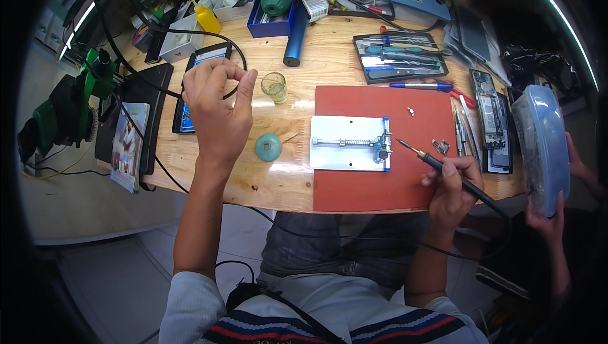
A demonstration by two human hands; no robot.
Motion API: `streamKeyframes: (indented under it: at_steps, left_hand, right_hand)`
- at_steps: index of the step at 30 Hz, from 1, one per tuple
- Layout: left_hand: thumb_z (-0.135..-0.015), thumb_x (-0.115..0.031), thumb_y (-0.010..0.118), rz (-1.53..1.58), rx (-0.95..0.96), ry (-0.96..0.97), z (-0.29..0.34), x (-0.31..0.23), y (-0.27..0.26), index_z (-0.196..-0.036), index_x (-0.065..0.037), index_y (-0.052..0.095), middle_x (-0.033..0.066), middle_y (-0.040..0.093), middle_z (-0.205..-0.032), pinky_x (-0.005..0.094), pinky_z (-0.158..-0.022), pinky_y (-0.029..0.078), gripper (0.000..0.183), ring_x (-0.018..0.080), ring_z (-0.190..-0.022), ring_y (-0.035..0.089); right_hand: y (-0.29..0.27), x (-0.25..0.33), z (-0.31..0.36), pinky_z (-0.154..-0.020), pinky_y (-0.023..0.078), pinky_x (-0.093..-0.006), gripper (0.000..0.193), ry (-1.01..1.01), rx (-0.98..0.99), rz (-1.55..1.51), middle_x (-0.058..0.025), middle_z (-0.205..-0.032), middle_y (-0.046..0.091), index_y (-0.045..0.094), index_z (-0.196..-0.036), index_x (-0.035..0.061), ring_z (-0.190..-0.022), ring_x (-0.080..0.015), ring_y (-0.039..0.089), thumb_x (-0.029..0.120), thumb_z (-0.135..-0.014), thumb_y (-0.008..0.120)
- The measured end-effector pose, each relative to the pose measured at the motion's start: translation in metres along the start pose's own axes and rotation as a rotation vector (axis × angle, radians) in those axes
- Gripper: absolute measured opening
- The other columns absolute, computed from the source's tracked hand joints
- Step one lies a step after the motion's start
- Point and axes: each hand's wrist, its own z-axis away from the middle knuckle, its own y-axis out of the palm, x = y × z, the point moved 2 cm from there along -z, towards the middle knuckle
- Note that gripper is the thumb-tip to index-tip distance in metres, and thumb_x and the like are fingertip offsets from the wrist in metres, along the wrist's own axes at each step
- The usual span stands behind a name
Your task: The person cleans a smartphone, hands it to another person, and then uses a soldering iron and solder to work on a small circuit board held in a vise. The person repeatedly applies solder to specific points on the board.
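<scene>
My right hand [453,195] grips a soldering iron [437,163] like a pen. Its tip points at a small circuit board [382,146] but stays apart from it. That board is clamped at the right end of a white metal holder [342,157] with a spring rod. My left hand [218,100] is raised with thumb and fingers pinched together; whatever they hold is too thin or hidden to make out. Just right of those fingertips stands a small glass jar [274,87] with yellowish contents. A round green lid or tin [268,147] sits nearer me on the wooden table.
Under the holder lies a red mat [354,192] with small metal parts [441,147] on it. Behind it is a black tray of screwdrivers [399,56]. Opened phones [487,116] lie at right, beside another person's hands [548,220] holding a clear plastic box [544,147]. A black cable [161,30] loops at left.
</scene>
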Motion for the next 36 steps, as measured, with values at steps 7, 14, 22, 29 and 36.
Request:
streamKeyframes:
  at_steps: [7, 14, 22, 29, 36]
  left_hand:
    - [-0.09, -0.013, 0.079, 0.058, -0.049, -0.022, 0.003, 0.002, -0.007, -0.085, -0.004, 0.066, 0.0076, 0.067, -0.1, 0.0379, -0.092, 0.044, 0.015, 0.0269, -0.103, 0.056]
    - [-0.105, -0.014, 0.062, 0.227, -0.08, -0.304, 0.007, 0.065, -0.021, -0.103, 0.001, 0.065, 0.0064, 0.065, -0.112, 0.0277, -0.088, 0.047, 0.016, 0.0127, -0.097, 0.058]
    - [-0.11, -0.017, 0.054, 0.394, -0.013, -0.256, 0.013, 0.096, -0.016, -0.11, 0.007, 0.062, 0.0051, 0.062, -0.109, 0.0263, -0.096, 0.044, 0.025, 0.0127, -0.101, 0.055]
    - [-0.109, -0.017, 0.054, 0.375, -0.101, -0.303, 0.016, 0.073, -0.021, -0.113, 0.007, 0.064, 0.0048, 0.063, -0.11, 0.025, -0.094, 0.045, 0.026, 0.0118, -0.101, 0.057]
    - [-0.109, -0.018, 0.055, 0.595, -0.032, -0.385, 0.014, 0.068, -0.017, -0.11, 0.002, 0.065, 0.0011, 0.063, -0.1, 0.0218, -0.084, 0.047, 0.022, 0.006, -0.09, 0.056]
  right_hand:
    - [0.001, 0.002, 0.0, -0.063, 0.058, -0.029, 0.01, 0.027, 0.027, -0.008, -0.0141, -0.076, 0.069, 0.061, -0.096, -0.0034, -0.063, -0.0175, 0.068, 0.006, -0.096, 0.065]
    - [0.004, -0.002, 0.001, -0.063, 0.054, -0.0229, 0.009, 0.056, 0.118, -0.062, -0.0054, -0.08, 0.069, 0.064, -0.095, -0.0012, -0.069, -0.0082, 0.067, 0.006, -0.097, 0.069]
    - [-0.002, -0.009, -0.002, -0.064, 0.055, -0.0215, 0.011, 0.009, 0.172, -0.047, -0.0069, -0.08, 0.07, 0.064, -0.097, -0.0017, -0.07, -0.0081, 0.068, 0.008, -0.099, 0.068]
    - [-0.002, -0.007, -0.001, -0.062, 0.054, -0.0209, 0.011, 0.003, 0.175, -0.072, -0.007, -0.081, 0.07, 0.064, -0.097, -0.0017, -0.068, -0.0074, 0.068, 0.008, -0.099, 0.068]
    - [-0.001, -0.006, 0.0, -0.063, 0.055, -0.0218, 0.01, 0.019, 0.125, -0.099, -0.0076, -0.081, 0.07, 0.064, -0.096, -0.0019, -0.069, -0.0079, 0.068, 0.007, -0.098, 0.068]
